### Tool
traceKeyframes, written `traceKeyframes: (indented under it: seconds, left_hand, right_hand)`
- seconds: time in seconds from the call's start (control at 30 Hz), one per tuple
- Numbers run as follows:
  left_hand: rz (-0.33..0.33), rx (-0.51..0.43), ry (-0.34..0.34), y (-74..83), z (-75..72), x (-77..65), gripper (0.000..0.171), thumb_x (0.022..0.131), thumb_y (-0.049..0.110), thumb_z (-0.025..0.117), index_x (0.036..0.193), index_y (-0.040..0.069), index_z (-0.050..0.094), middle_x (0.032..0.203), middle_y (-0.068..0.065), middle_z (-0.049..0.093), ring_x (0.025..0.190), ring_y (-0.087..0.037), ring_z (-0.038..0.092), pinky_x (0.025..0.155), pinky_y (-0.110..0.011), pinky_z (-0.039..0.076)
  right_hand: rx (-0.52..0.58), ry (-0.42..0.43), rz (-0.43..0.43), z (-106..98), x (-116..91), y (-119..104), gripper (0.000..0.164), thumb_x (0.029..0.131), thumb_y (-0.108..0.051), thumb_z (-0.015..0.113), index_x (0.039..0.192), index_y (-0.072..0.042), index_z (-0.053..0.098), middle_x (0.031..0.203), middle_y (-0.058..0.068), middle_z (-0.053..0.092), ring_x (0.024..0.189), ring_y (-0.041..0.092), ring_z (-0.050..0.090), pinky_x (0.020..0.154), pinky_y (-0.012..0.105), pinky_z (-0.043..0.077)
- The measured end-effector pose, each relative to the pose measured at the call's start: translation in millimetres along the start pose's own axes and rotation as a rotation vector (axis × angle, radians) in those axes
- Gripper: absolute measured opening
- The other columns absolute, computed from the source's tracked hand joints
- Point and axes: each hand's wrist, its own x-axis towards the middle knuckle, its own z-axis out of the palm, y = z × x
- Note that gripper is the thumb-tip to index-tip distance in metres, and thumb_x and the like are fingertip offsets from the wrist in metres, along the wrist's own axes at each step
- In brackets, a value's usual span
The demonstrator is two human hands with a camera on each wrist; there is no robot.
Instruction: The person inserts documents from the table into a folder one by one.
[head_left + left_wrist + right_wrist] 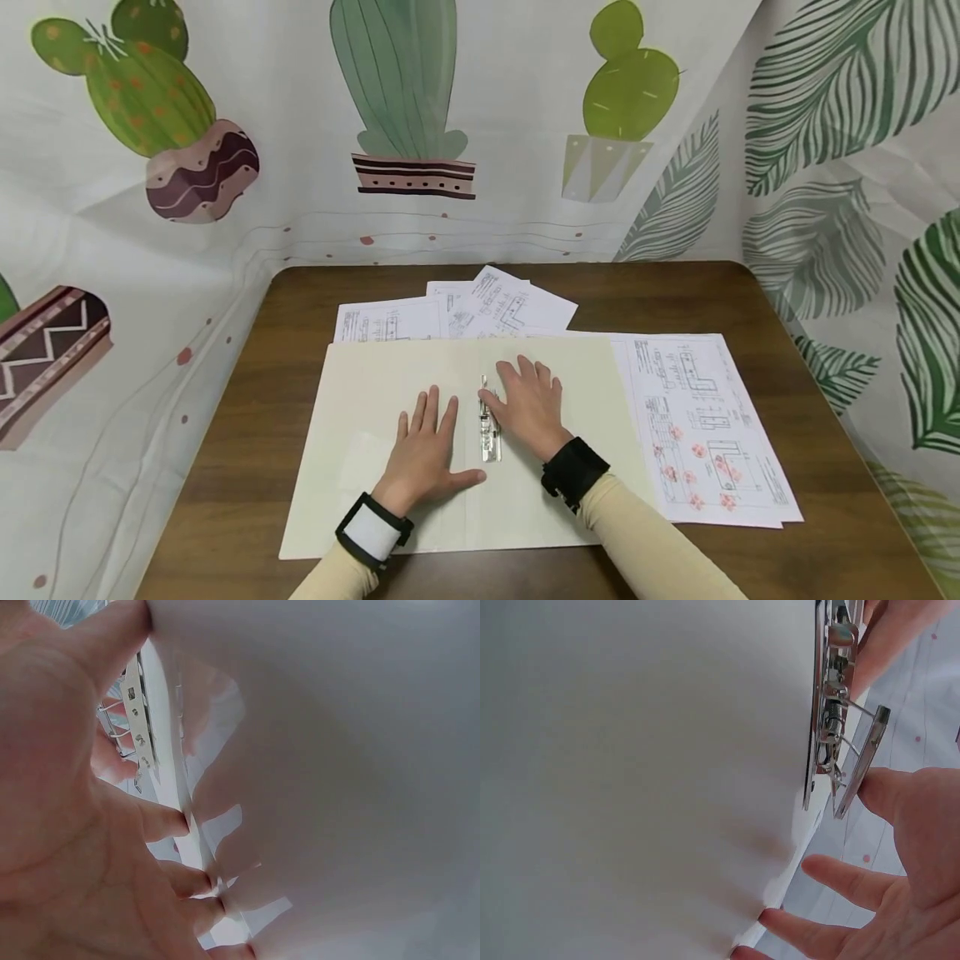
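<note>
A cream-coloured file folder [345,375] lies opened flat on the table. Down its middle runs a metal clip mechanism [490,446]. My left hand [423,454] rests on the left cover with its fingers spread, thumb pointing toward the clip. In the right wrist view, the clip's metal bar [866,761] stands tilted up on thin wire arms, and the thumb of my right hand [930,840] touches it. The other fingers of my right hand [532,404] are extended over the right cover, some fingertips touching it.
Printed sheets with technical drawings [517,312] lie behind the folder. More sheets [712,417], the top one with red marks, lie at the right, partly under the folder. The brown wooden table [232,433] is backed by a cactus-and-leaf-patterned cloth [517,100].
</note>
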Motion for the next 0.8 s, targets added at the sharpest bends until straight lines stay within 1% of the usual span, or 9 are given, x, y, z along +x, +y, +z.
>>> traceKeyframes:
  seconds: [0.13, 0.23, 0.37, 0.5, 0.67, 0.8]
  left_hand:
    - [0.005, 0.001, 0.001, -0.5, 0.2, 1.8, 0.118, 0.074, 0.072, 0.078, 0.158, 0.0, 0.036, 0.165, -0.031, 0.018, 0.153, -0.049, 0.017, 0.115, -0.07, 0.023]
    - [0.004, 0.001, -0.006, -1.4, 1.2, 2.4, 0.119, 0.074, 0.073, 0.077, 0.158, 0.0, 0.034, 0.165, -0.032, 0.017, 0.153, -0.049, 0.015, 0.115, -0.071, 0.022]
    - [0.0, 0.001, -0.007, -2.6, 2.6, 2.9, 0.12, 0.074, 0.074, 0.076, 0.159, 0.001, 0.033, 0.166, -0.031, 0.015, 0.153, -0.049, 0.014, 0.116, -0.071, 0.021]
    - [0.001, -0.011, 0.006, -3.5, 3.7, 3.1, 0.12, 0.074, 0.072, 0.078, 0.159, 0.0, 0.033, 0.165, -0.032, 0.016, 0.153, -0.049, 0.015, 0.115, -0.071, 0.021]
    - [0.008, -0.021, -0.002, -3.8, 5.1, 1.8, 0.12, 0.075, 0.073, 0.076, 0.159, 0.0, 0.032, 0.165, -0.032, 0.014, 0.153, -0.05, 0.014, 0.115, -0.072, 0.02]
    - [0.014, -0.034, 0.001, -3.5, 6.8, 1.1, 0.119, 0.075, 0.072, 0.077, 0.159, 0.0, 0.032, 0.166, -0.032, 0.015, 0.153, -0.05, 0.014, 0.115, -0.072, 0.019]
  right_hand:
    - [0.013, -0.014, -0.015, -3, 0, 5, 0.057, 0.098, -0.051, 0.064, 0.14, -0.012, 0.062, 0.15, 0.022, 0.051, 0.138, 0.049, 0.043, 0.107, 0.068, 0.035]
    - [0.018, -0.05, -0.068, -7, -5, 15, 0.06, 0.1, -0.05, 0.061, 0.144, -0.01, 0.058, 0.154, 0.022, 0.047, 0.142, 0.048, 0.041, 0.111, 0.066, 0.034]
    - [-0.005, -0.127, -0.139, -19, -16, 41, 0.065, 0.101, -0.047, 0.061, 0.153, -0.01, 0.049, 0.162, 0.021, 0.037, 0.149, 0.047, 0.03, 0.116, 0.065, 0.027]
    - [-0.037, -0.163, -0.153, -32, -30, 67, 0.072, 0.097, -0.048, 0.067, 0.157, -0.013, 0.044, 0.165, 0.019, 0.03, 0.151, 0.049, 0.022, 0.116, 0.07, 0.022]
    - [-0.07, -0.158, -0.157, -39, -49, 89, 0.076, 0.094, -0.048, 0.071, 0.156, -0.012, 0.045, 0.164, 0.023, 0.03, 0.15, 0.051, 0.024, 0.113, 0.072, 0.024]
    - [-0.099, -0.146, -0.159, -37, -59, 100, 0.076, 0.095, -0.049, 0.07, 0.156, -0.012, 0.045, 0.164, 0.024, 0.031, 0.15, 0.051, 0.025, 0.113, 0.072, 0.025]
